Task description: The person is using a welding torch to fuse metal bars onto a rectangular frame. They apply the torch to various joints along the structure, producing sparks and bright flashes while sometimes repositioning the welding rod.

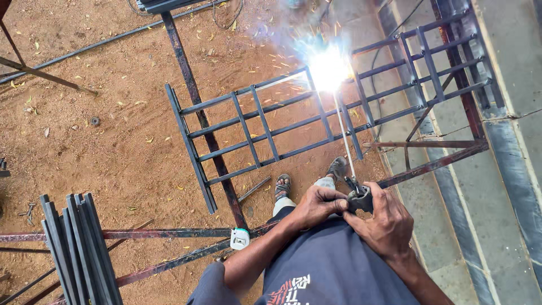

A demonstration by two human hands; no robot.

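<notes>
The metal grille (316, 113) is dull grey steel bar, matt, with bright glare at twelve o'clock where the thin bare metal welding rod (344, 133) meets it. The electrode holder (359, 199), gripped in the right hand (387, 223) and touched by the left hand (316, 206), looks dark, worn metal. The stand rails (192, 85) are rusty, rough, reddish-brown. At eight o'clock, a bundle of steel bars (79, 248) shows smooth grey faces. The ground (101, 158) is coarse red-brown dirt; the paving (508, 186) at three o'clock is matt grey concrete. The shirt (333, 271) is soft grey cloth.
</notes>
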